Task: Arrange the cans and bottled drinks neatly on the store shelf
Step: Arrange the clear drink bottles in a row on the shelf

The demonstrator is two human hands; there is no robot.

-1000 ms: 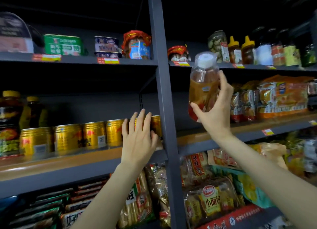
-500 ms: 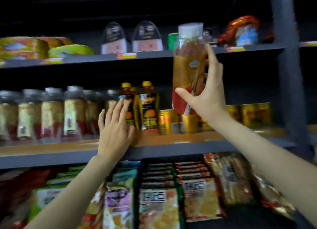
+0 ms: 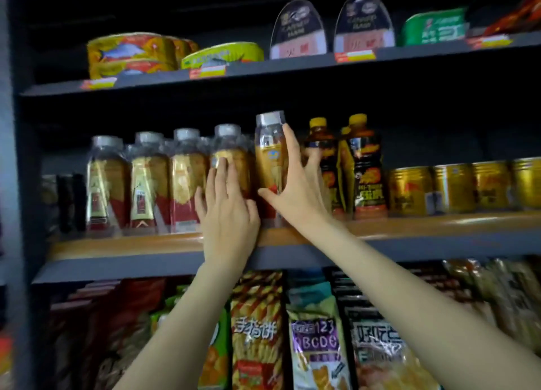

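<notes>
Bottled drinks with silver caps [image 3: 149,182] stand in a row along the left half of the middle shelf [image 3: 409,228], near its front edge. Left hand [image 3: 228,214] lies flat against the fourth bottle [image 3: 231,158], fingers straight and close together. Just beside it, the right hand [image 3: 295,193] grips the fifth bottle [image 3: 270,161], thumb low on the front, fingers spread round its right side. Dark yellow-capped bottles [image 3: 363,167] follow, then gold cans [image 3: 468,185] toward the shelf's right end.
</notes>
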